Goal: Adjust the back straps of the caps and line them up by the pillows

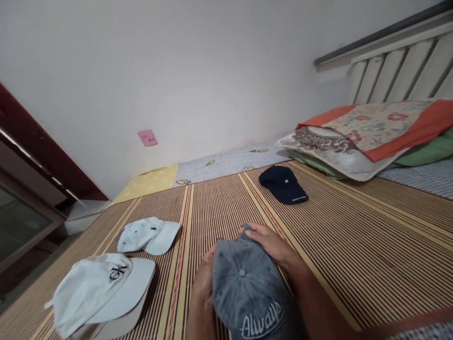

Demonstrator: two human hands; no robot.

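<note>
A grey baseball cap (244,278) with white "Always" lettering is held up close to me, its crown facing up and its front toward my body. My left hand (204,278) grips the cap's left side, its fingers partly hidden behind the fabric. On the far right side, my right hand (271,243) is closed around the cap near its back strap. Beyond them a navy cap (281,183) lies on the striped mat (219,208). To the left lie a small white cap (146,236) and a larger white cap with a black logo (95,288), apparently stacked over another brim.
Pillows with a floral and orange cover (375,125) lie at the back right beside a radiator (399,68). A patterned sheet (226,163) shows along the wall, which bears a pink note (147,138). The bed's left edge drops toward a glass-fronted cabinet (21,226).
</note>
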